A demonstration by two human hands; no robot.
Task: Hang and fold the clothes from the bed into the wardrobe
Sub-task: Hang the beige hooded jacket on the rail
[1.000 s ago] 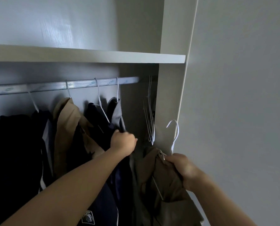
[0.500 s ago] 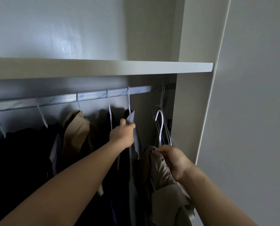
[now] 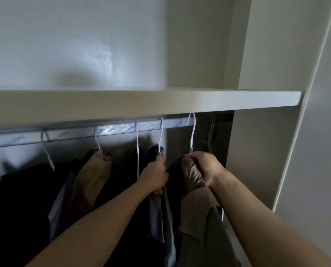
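Up went the right hand [image 3: 203,166] since a moment ago, and the hook that was low by the clothes is now at the rail [image 3: 112,130]. Its grip is closed tight round the neck of the white hanger [image 3: 193,132] and the bunched top of the tan coat [image 3: 199,218]. The coat hangs straight down from that fist, long way up and down. The hook points straight up from the grip and curls at the right end of the rail, just under the shelf [image 3: 180,102]. I cannot tell if it sits fully over the rail yet. Just to the left, the left hand [image 3: 155,176] has its grip closed on a grey top [image 3: 157,212] that already hangs there, and it seems to hold it aside to keep a gap. The right hand is nearer the free spot. A few bare hangers [image 3: 211,135] hang further right, by the side wall [image 3: 257,151].
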